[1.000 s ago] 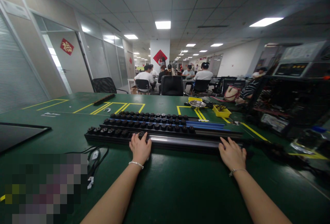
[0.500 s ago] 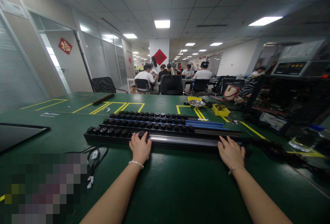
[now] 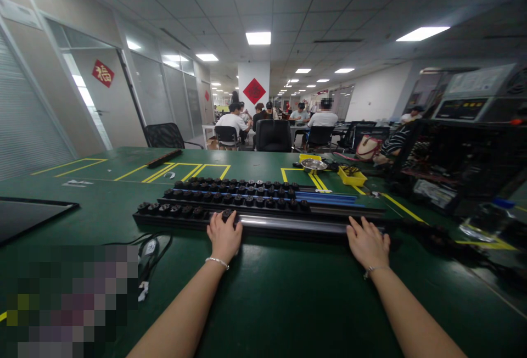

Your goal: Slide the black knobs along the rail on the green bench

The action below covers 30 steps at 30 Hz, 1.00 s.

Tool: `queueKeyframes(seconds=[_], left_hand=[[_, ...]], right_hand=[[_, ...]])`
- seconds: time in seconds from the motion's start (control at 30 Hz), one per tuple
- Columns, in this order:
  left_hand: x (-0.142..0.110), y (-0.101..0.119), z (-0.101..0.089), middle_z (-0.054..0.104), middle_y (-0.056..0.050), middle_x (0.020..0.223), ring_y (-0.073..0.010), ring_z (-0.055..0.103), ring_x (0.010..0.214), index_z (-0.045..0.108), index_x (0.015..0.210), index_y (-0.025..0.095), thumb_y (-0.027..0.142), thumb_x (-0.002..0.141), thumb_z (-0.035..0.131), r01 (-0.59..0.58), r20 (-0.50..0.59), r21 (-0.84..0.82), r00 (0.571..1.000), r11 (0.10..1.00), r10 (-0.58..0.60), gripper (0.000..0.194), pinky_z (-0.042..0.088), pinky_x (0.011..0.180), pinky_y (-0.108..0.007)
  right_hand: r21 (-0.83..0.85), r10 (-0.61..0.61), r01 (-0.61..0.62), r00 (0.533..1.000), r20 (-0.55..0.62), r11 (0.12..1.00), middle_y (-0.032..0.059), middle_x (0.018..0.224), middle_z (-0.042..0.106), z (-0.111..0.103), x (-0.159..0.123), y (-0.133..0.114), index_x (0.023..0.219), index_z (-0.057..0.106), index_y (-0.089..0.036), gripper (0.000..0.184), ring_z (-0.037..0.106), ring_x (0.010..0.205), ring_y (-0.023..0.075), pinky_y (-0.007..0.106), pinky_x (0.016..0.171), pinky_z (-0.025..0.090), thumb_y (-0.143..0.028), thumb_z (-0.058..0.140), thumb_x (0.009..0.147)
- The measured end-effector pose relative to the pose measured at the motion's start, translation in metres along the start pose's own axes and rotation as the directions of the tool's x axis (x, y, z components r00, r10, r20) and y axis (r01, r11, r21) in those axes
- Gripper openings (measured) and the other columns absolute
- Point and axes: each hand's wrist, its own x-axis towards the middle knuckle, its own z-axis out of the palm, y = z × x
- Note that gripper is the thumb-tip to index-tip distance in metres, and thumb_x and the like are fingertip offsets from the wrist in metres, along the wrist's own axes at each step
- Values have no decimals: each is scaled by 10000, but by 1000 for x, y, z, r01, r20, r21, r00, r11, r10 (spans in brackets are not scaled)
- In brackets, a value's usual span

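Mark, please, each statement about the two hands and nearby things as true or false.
1. The left hand touches the long black tray nearest the person. True.
2. The right hand holds the round silver metal bowl. False: it touches the same tray's right part; the bowl stands farther away.
3. Round black pieces stand in this tray's left part. True.
4. Only the left wrist wears a thin pale bracelet. False: the right wrist wears one too.
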Motion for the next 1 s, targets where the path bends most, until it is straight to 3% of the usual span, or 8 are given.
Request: queueKeyframes(seconds=[1.0], left_hand=[[-8,8,-1,405,-111,1362,-292,234,1324,518,1236,294,376,838,429,-65,41,-7,997,998,65,416,215,1041,-550]], right_hand=[[-9,0,0,1000,-1,1000,65,1430,341,2,1,1,1350,411,-276,584,284,1296,248,499,1043,172,-465,143,866]])
